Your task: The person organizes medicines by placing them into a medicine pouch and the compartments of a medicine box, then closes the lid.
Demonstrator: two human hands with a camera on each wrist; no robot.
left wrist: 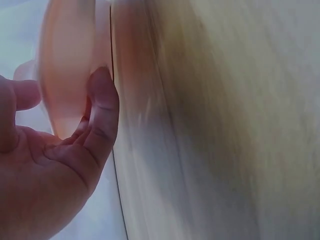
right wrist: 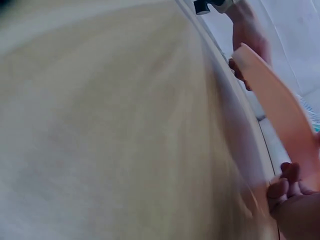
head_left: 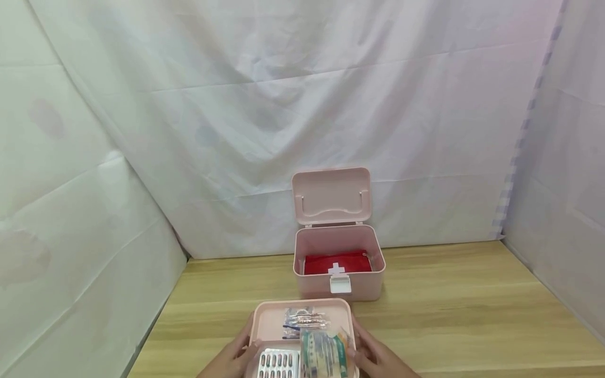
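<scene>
A shallow pink tray is held above the table, near its front edge. My left hand grips its left side, with the fingers curled beneath, as the left wrist view shows. At the opposite side my right hand holds the tray, its fingertips under the base. Inside lie blister packs of capsules at the near left, a clear green-and-white packet at the near right, and several small clear-wrapped items further back; their kind is too small to tell.
Behind the tray stands a pink box with its lid raised and a white latch in front. A red pouch with a white cross lies inside. White cloth hangs around the wooden table.
</scene>
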